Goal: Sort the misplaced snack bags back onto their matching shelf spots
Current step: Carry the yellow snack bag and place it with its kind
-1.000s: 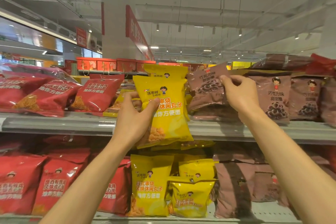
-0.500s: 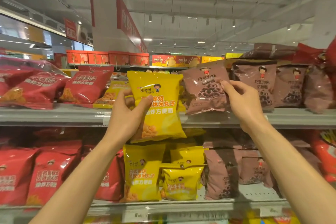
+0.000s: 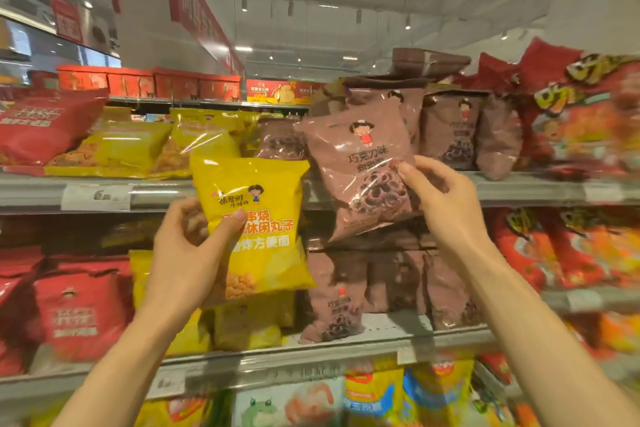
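the yellow snack bag (image 3: 258, 218) is shiny plastic film, smooth, with small creases and bright spots of light on it. the brown snack bag (image 3: 360, 170) is thin shiny plastic too, and it crinkles. the yellow bags lying on the upper shelf (image 3: 145, 146) are glossy and wrinkled. the upper shelf edge (image 3: 519, 189) looks like smooth grey metal with a dull shine. the price tag (image 3: 97, 197) looks like white paper behind clear plastic.

A supermarket aisle. Metal shelves (image 3: 519, 189) carry rows of snack bags (image 3: 450, 128), with a price tag (image 3: 97, 197) on the edge. Red hanging signs (image 3: 197, 7) overhead.
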Available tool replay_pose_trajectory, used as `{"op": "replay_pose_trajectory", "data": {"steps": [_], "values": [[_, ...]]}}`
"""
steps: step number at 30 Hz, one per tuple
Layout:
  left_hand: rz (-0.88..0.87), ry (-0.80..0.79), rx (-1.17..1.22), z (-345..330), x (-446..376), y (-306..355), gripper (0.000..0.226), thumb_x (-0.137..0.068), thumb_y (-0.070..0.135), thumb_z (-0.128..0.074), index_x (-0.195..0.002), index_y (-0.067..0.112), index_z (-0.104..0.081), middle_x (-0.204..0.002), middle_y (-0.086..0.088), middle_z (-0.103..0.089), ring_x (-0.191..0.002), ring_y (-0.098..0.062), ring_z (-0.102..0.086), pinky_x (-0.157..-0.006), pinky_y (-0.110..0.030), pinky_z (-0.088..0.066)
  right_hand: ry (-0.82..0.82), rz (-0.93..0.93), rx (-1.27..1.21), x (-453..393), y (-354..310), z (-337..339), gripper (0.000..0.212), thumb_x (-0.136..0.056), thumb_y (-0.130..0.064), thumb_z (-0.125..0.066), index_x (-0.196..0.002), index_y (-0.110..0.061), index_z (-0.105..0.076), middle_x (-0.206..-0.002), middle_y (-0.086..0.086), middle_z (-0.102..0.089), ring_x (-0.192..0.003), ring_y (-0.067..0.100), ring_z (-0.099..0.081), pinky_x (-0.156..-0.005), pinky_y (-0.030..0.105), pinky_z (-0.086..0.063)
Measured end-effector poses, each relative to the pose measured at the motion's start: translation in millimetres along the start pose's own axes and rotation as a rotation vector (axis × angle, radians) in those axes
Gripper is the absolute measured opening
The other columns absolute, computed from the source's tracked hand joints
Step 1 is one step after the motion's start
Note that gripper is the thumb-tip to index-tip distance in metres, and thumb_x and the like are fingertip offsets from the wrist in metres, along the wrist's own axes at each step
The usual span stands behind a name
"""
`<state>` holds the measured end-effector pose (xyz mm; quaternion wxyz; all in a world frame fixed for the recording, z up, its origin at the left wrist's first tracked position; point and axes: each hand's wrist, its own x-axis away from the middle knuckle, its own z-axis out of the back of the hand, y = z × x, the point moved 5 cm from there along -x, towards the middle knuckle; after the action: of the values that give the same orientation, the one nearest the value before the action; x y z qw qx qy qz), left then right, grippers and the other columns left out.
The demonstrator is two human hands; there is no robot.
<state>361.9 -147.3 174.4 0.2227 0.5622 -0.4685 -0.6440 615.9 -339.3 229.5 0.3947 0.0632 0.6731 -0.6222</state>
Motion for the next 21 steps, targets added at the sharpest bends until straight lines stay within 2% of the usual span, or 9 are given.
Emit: {"op": "replay_pose_trajectory", "data": {"steps": [2, 5, 8, 10, 12, 13, 16, 18, 21], "values": [[0.010, -0.001, 0.018, -24.0, 9.1, -2.9, 0.027, -0.084, 0.019, -0.078, -0.103, 0.027, -0.061, -0.098, 0.003, -0.077, -0.097, -0.017, -0.074, -0.084, -0.037, -0.058, 0.029, 0.004, 0.004, -5.3, 6.8, 26.7, 0.024, -0.093, -0.038, -0.068, -0.113, -0.025, -0.073, -0.105, -0.016, -0.075, -0.096, -0.006, -0.068, -0.080, 0.011, -0.051], [0.020, -0.008, 0.022, -56.3, 18.6, -2.6, 0.029, -0.084, 0.018, -0.078, -0.103, 0.029, -0.059, -0.102, 0.003, -0.076, -0.095, -0.013, -0.074, -0.084, -0.037, -0.057, 0.103, 0.022, -0.008, -21.7, 19.2, 66.5, 0.022, -0.096, -0.033, -0.066, -0.114, -0.022, -0.072, -0.105, -0.012, -0.074, -0.094, -0.004, -0.067, -0.078, 0.009, -0.049], [0.031, -0.004, 0.034, -78.2, 23.2, -1.5, 0.031, -0.083, 0.017, -0.078, -0.107, 0.025, -0.060, -0.102, 0.001, -0.077, -0.095, -0.012, -0.074, -0.083, -0.036, -0.057, 0.221, 0.021, -0.071, -44.4, 32.4, 97.8, 0.028, -0.095, -0.036, -0.066, -0.120, -0.023, -0.070, -0.114, -0.009, -0.071, -0.106, 0.003, -0.065, -0.092, 0.018, -0.048], [0.033, -0.002, 0.024, -86.7, 25.1, -1.0, 0.034, -0.083, 0.018, -0.078, -0.112, 0.019, -0.060, -0.102, 0.000, -0.077, -0.094, -0.012, -0.075, -0.081, -0.035, -0.057, 0.290, 0.023, -0.110, -62.7, 37.8, 110.4, 0.029, -0.096, -0.032, -0.066, -0.123, -0.021, -0.067, -0.109, -0.012, -0.069, -0.100, -0.005, -0.063, -0.089, 0.012, -0.047], [0.030, 0.003, 0.010, -91.4, 25.8, -0.6, 0.037, -0.083, 0.017, -0.078, -0.116, 0.015, -0.060, -0.101, -0.001, -0.077, -0.093, -0.011, -0.074, -0.078, -0.030, -0.056, 0.327, 0.043, -0.107, -80.2, 37.6, 116.4, 0.024, -0.098, -0.027, -0.064, -0.121, -0.021, -0.064, -0.103, -0.015, -0.067, -0.088, -0.012, -0.061, -0.078, 0.004, -0.046], [0.027, 0.004, 0.000, -92.9, 25.9, 0.0, 0.038, -0.084, 0.017, -0.078, -0.117, 0.013, -0.059, -0.102, -0.001, -0.076, -0.093, -0.010, -0.074, -0.077, -0.029, -0.055, 0.342, 0.048, -0.100, -88.6, 38.2, 117.8, 0.024, -0.099, -0.024, -0.063, -0.122, -0.020, -0.063, -0.104, -0.013, -0.067, -0.089, -0.011, -0.061, -0.074, 0.001, -0.045], [0.022, 0.006, -0.012, -95.2, 26.6, 1.4, 0.038, -0.084, 0.019, -0.078, -0.117, 0.015, -0.059, -0.105, -0.001, -0.076, -0.097, -0.012, -0.073, -0.080, -0.032, -0.055, 0.334, 0.036, -0.049, -106.3, 43.1, 114.9, 0.037, -0.102, -0.022, -0.058, -0.137, -0.012, -0.055, -0.122, -0.003, -0.062, -0.107, 0.005, -0.059, -0.073, -0.001, -0.043], [0.023, 0.007, -0.018, -95.8, 27.4, 2.0, 0.038, -0.084, 0.020, -0.078, -0.117, 0.016, -0.060, -0.105, 0.000, -0.076, -0.098, -0.012, -0.073, -0.082, -0.034, -0.056, 0.285, 0.017, 0.046, -111.5, 50.2, 109.7, 0.041, -0.104, -0.023, -0.052, -0.143, -0.014, -0.046, -0.131, 0.000, -0.057, -0.116, 0.008, -0.055, -0.081, 0.003, -0.039], [0.023, 0.009, -0.027, -96.2, 27.4, 2.9, 0.040, -0.083, 0.022, -0.078, -0.117, 0.016, -0.060, -0.106, -0.001, -0.076, -0.099, -0.013, -0.072, -0.084, -0.036, -0.057, 0.248, 0.060, 0.215, -109.7, 54.0, 105.9, 0.045, -0.106, -0.024, -0.046, -0.149, -0.016, -0.036, -0.145, 0.004, -0.051, -0.125, 0.012, -0.050, -0.101, 0.021, -0.036]]}}
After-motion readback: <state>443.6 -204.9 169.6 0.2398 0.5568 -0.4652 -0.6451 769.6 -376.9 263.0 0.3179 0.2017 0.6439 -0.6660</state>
